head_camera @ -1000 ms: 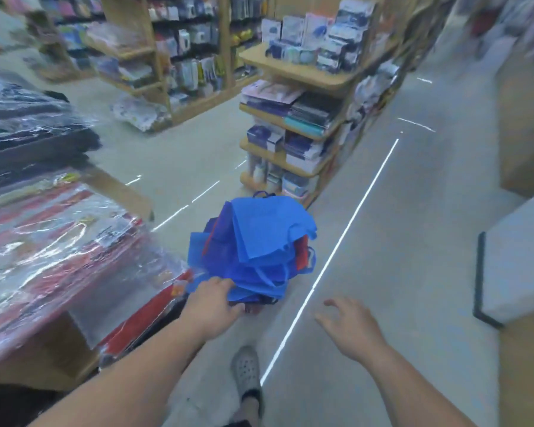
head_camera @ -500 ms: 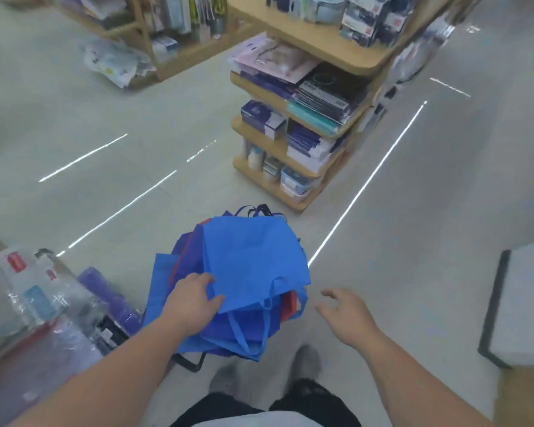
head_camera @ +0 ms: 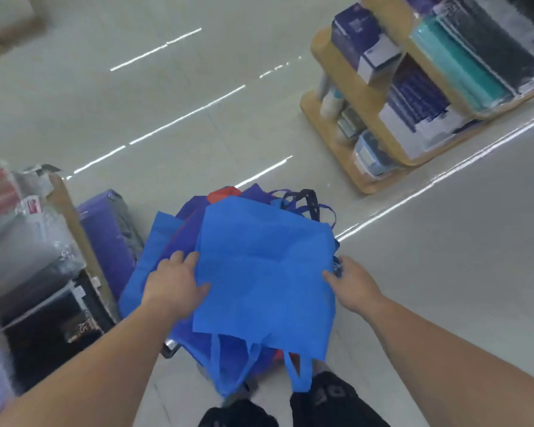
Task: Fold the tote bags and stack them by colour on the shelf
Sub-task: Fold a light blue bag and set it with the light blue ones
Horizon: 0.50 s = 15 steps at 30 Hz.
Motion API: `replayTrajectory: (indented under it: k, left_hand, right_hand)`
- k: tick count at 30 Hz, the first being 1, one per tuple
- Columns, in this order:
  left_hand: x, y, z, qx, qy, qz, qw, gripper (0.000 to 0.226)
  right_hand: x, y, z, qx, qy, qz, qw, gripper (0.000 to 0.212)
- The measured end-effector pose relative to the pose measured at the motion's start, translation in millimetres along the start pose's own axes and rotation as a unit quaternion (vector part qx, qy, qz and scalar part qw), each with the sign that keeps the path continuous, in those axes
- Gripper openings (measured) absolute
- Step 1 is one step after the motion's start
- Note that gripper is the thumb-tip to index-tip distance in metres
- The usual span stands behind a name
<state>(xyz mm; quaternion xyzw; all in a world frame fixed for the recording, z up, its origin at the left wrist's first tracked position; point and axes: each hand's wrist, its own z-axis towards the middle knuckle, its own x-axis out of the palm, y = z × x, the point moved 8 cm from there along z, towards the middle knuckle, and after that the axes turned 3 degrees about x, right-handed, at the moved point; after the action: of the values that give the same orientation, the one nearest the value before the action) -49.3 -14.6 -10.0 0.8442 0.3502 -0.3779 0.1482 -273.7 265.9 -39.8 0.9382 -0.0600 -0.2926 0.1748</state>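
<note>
A heap of tote bags sits low in front of me, above the floor. The top bag (head_camera: 265, 272) is bright blue and lies flat, its handles hanging toward me. Darker blue, purple and red bags (head_camera: 222, 192) show beneath it, with dark handles at the far side. My left hand (head_camera: 173, 285) grips the top bag's left edge, thumb on the cloth and fingers tucked under. My right hand (head_camera: 352, 282) reaches the bag's right edge, its fingertips at the cloth; how it holds there is hidden.
A low shelf (head_camera: 74, 217) on my left carries plastic-wrapped packs in red, grey and black, with a purple pack (head_camera: 108, 235) beside it. A wooden display shelf (head_camera: 367, 97) full of boxes stands at the upper right. Pale floor lies between them.
The view tipped down and closer to the bags. My right hand moved left from open air to the top bag's right edge. My left hand stayed on the left edge.
</note>
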Motion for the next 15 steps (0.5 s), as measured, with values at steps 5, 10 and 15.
replayTrajectory:
  k: [5,10,15]
  left_hand:
    - [23.9,5.8,47.3,-0.083,-0.048,-0.246,0.965,0.111]
    - [42.4,2.5,59.7,-0.155,-0.093,-0.439,0.880,0.069]
    - [34.9,-2.0,36.2,-0.169,-0.141,-0.572,0.790,0.010]
  right_hand:
    - [30.8,9.6,52.9,-0.048,-0.005,0.020,0.999,0.023]
    - [47.0,7.7,64.0,-0.061,-0.031,0.051,0.996,0.032]
    - [41.4,7.9,39.9,-0.074,-0.043,0.124,0.989,0.020]
